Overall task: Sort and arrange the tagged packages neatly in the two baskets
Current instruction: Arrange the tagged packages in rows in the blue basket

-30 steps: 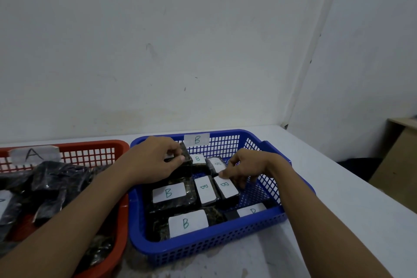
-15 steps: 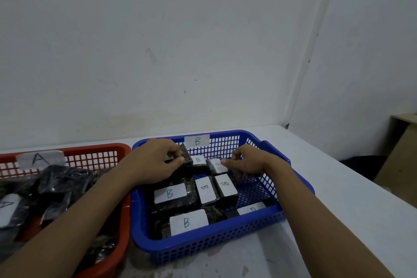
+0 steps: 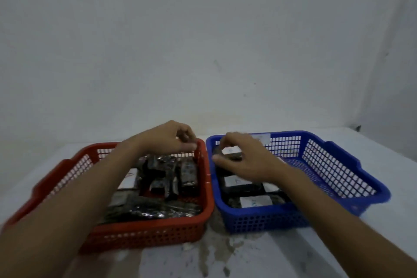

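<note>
Head view: right hand (image 3: 244, 159) curls thumb and fingers round a tagged package (image 3: 232, 156) in the blue basket's (image 3: 270, 218) far-left corner, probably squaring the row. Left hand (image 3: 170, 140) hovers curled over the red basket (image 3: 146, 233) left of it. Blurry, so can't tell if it's pinching anything.

red basket (image 3: 144, 225), blue basket (image 3: 259, 219), seemingly black packages (image 3: 187, 172), white tags (image 3: 255, 201)
</note>
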